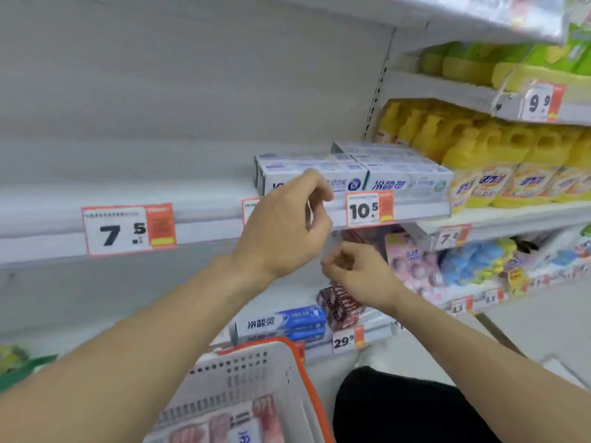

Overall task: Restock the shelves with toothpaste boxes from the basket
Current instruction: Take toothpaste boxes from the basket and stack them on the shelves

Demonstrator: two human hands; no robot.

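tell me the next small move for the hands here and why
Probably bring a hand down to the basket for another box. Both the left hand and the right hand look empty, raised by the shelf edge. White toothpaste boxes fill only the right part of that shelf; left of them it is bare, and boxes still show in the basket.

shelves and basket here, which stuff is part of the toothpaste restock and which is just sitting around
Part of the job:
- basket
- boxes in the basket
- white toothpaste boxes on the shelf
- left hand
- right hand

Just there:
- yellow bottles
- green packs
- 7.5 tag
- brown boxes
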